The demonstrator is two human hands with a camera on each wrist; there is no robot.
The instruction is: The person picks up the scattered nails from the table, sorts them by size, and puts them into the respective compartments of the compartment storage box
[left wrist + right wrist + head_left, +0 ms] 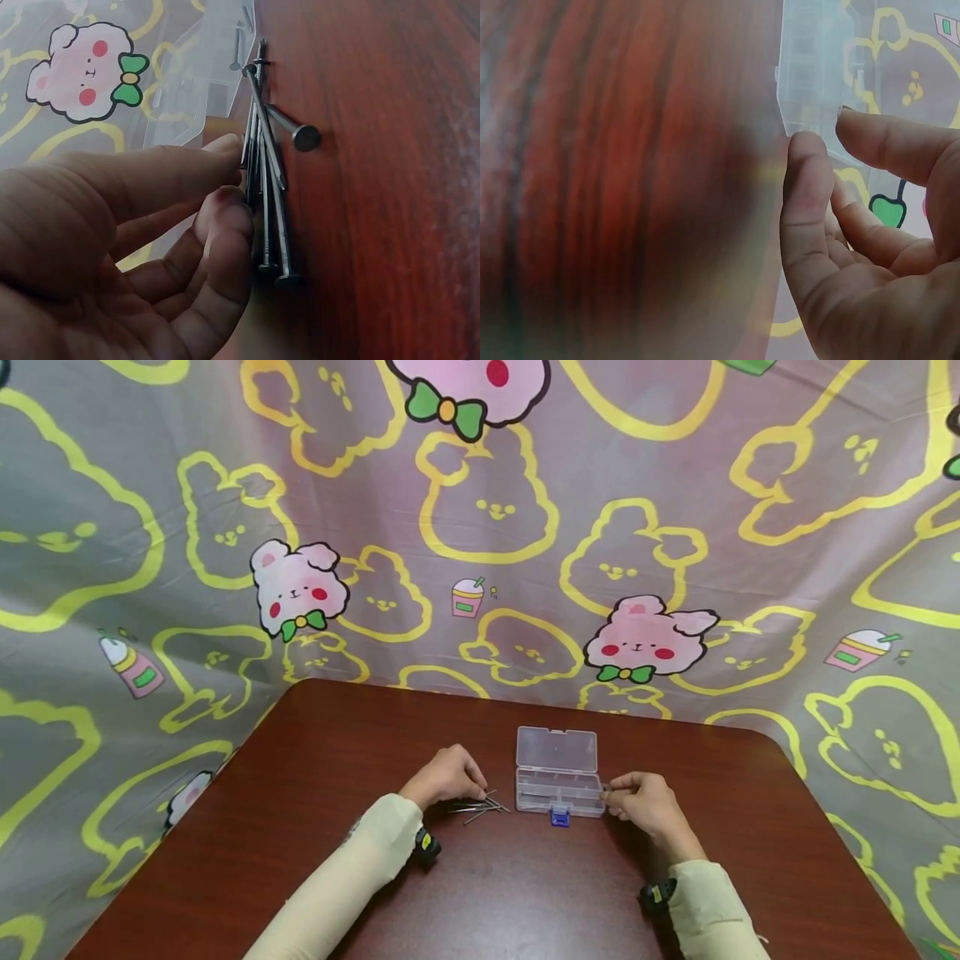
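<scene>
A clear plastic compartment box (558, 792) lies on the table with its lid (557, 750) tipped back and its blue latch (560, 816) hanging at the front. Slender nails are inside it. Left of the box is a loose pile of metal nails (274, 195), heads and points crossing. My left hand (448, 777) reaches down to this pile, its thumb and forefinger pinching at a nail; the fingertips partly hide which one. My right hand (647, 802) holds the box's right end between thumb and curled fingers, as the right wrist view also shows.
The dark red-brown wooden table (352, 735) extends around the box and pile. A cartoon-printed cloth (495, 643) hangs behind its far edge and along the sides. Each wrist wears a black strapped device, such as the one on the left wrist (427, 847).
</scene>
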